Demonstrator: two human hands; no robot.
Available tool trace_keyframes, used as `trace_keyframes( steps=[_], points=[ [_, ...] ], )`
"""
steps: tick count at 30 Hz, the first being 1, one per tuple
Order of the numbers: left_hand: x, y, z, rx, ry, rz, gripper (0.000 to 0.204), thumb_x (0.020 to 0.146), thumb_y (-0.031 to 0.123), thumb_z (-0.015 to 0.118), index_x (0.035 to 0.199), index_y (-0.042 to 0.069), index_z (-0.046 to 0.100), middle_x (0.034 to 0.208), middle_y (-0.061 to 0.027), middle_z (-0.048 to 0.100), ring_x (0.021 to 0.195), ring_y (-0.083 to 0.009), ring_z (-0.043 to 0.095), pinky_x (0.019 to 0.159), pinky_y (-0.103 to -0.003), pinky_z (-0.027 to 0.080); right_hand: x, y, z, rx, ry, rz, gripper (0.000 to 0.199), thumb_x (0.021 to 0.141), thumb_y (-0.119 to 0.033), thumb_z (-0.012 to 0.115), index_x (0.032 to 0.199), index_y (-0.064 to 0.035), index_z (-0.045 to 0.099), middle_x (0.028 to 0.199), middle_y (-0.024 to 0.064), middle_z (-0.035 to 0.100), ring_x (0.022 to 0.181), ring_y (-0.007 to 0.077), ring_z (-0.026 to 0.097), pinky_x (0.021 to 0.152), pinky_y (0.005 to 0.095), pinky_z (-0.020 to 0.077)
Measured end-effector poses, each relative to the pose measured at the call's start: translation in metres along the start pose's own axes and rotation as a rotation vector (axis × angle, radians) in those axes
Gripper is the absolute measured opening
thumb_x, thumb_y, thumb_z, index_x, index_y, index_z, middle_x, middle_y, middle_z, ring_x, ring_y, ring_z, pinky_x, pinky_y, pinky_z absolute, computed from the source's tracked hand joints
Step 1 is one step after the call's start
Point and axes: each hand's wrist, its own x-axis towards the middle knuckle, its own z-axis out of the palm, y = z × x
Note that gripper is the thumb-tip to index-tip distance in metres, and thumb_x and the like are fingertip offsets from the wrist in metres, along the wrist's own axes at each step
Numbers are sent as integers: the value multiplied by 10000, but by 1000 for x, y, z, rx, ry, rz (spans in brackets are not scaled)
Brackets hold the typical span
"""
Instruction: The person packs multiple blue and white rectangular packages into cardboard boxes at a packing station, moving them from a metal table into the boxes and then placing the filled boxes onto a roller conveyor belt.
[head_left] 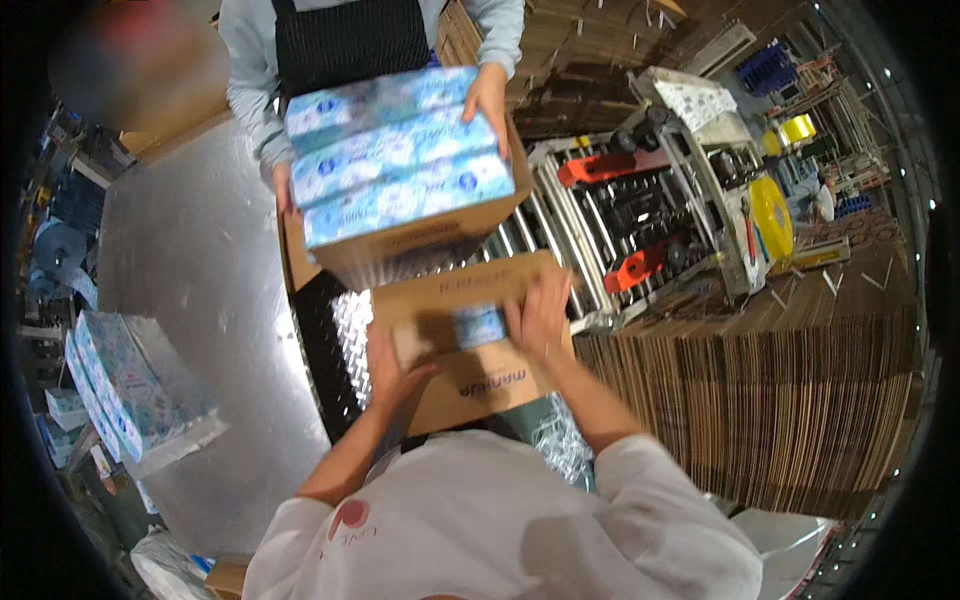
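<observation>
The cardboard carton sits before the person, a blue package showing between its flaps. The left hand is spread wide at its left side; the right hand lies at the right edge (blurred; whether it grips cannot be told). Uneven pressure could skew the flaps. The co-worker's loaded carton, just beyond, could bump this one if lowered carelessly.

White shirt, loose, short-sleeved — rounded red print on the left front, small dark lettering beside it. Sleeves end near elbows — forearms, left hand, right hand bare.
</observation>
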Motion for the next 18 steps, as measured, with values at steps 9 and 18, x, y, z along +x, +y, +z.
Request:
trace_keyframes(
  steps=[9,18],
  points=[
    [-14,3,57,-332,280,-187,635,876,140,471,1376,-30,119,1403,-204,207,1257,-275,279,1030,-339,218,25,88,36,477,-324,674,493,863,-311,452,1267,-39,374,1234,234,428,1197,373,354,999,399,297],
    [104,144,193,-402,419,-260,631,897,185,442,1381,-23,94,1404,-225,183,1269,-301,248,1041,-346,183,112,243,34,107,-21,60,654,801,-350,545,1248,88,358,1349,308,242,1277,446,189,1052,515,140]
  ],
)
